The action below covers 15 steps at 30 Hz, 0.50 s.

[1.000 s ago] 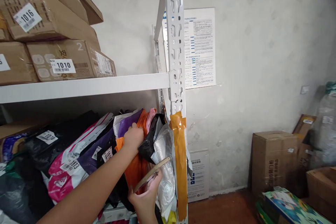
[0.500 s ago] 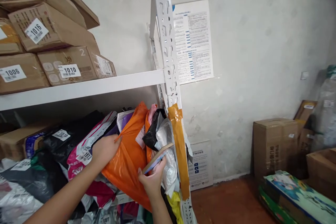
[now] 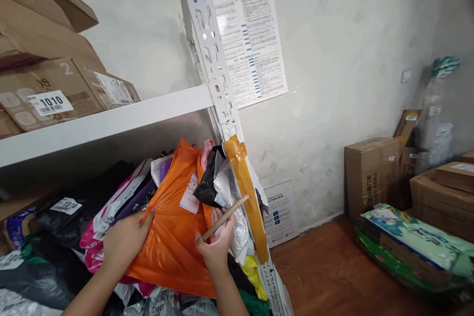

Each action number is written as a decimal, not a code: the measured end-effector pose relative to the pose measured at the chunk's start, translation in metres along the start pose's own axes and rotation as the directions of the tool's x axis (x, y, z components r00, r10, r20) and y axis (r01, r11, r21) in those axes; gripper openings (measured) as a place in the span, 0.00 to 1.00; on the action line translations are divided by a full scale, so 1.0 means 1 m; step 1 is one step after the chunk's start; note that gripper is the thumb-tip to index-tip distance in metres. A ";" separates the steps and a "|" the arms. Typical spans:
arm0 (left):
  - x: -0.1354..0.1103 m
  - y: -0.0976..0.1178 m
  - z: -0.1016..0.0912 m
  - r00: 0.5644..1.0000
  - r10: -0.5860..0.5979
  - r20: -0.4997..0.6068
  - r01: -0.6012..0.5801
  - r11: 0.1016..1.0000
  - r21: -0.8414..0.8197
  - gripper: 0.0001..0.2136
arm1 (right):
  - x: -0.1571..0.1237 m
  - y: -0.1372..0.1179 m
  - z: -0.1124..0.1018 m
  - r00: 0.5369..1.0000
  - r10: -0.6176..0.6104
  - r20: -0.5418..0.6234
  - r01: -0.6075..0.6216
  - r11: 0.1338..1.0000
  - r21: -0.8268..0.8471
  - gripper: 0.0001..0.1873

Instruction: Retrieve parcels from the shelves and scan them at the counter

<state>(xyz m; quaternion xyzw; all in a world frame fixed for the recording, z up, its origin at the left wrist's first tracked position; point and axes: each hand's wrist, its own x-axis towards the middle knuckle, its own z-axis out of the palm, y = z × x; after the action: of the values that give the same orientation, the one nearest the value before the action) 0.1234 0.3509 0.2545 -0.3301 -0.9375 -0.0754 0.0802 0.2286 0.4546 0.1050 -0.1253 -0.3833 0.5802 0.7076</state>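
Observation:
My left hand [image 3: 128,237] is closed on the edge of an orange plastic mailer bag [image 3: 174,242], whose film creases around the fingers. A white label [image 3: 189,195] is stuck near the bag's upper right. In front of the bag's right side, my right hand [image 3: 218,239] grips a slim smartphone [image 3: 225,218], seen almost edge-on with its tan edge towards me. Its screen cannot be made out. Left of the orange bag leans a pink and white mailer [image 3: 111,207]. Black and clear plastic parcels [image 3: 209,182] are squeezed between the bag and the rack post.
A white perforated rack post [image 3: 211,54], wrapped lower down in brown tape [image 3: 247,197], stands right of my hands. Above runs a white shelf beam [image 3: 111,123] carrying cardboard boxes [image 3: 52,84]. Cartons [image 3: 370,173] and a green packaged bundle [image 3: 414,247] lie on the floor at right.
The view has turned to the right. The phone has tilted from showing part of its bluish face to nearly edge-on. The orange bag is spread flatter, its label showing more fully.

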 end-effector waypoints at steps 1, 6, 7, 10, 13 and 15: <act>0.000 0.000 0.000 1.000 -0.001 0.002 0.001 1.000 0.003 0.32 | 0.000 -0.001 0.001 1.000 -0.006 -0.010 0.006 1.000 0.017 0.49; 0.000 0.001 0.000 1.000 0.019 -0.014 -0.019 1.000 0.018 0.33 | 0.001 -0.010 0.006 0.999 0.034 -0.037 -0.029 0.993 0.112 0.49; 0.000 0.000 0.000 1.000 0.023 -0.020 -0.023 1.000 0.020 0.33 | 0.001 -0.012 0.007 0.998 0.049 -0.032 -0.044 0.991 0.126 0.48; -0.001 0.000 0.000 0.999 0.034 -0.032 -0.033 0.999 0.019 0.32 | 0.002 -0.016 0.008 0.997 0.069 -0.043 -0.062 0.986 0.153 0.48; -0.002 0.001 -0.001 0.998 0.041 -0.037 -0.041 0.999 0.020 0.31 | 0.004 -0.018 0.008 0.995 0.067 -0.068 -0.055 0.984 0.167 0.48; -0.003 0.002 -0.002 0.999 0.034 -0.035 -0.033 0.999 0.023 0.31 | 0.006 -0.018 0.007 0.995 0.074 -0.064 -0.061 0.983 0.176 0.47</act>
<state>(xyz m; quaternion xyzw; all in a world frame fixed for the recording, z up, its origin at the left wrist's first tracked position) 0.1275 0.3500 0.2562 -0.3435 -0.9311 -0.0692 0.1017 0.2372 0.4529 0.1230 -0.0964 -0.3018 0.6302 0.7088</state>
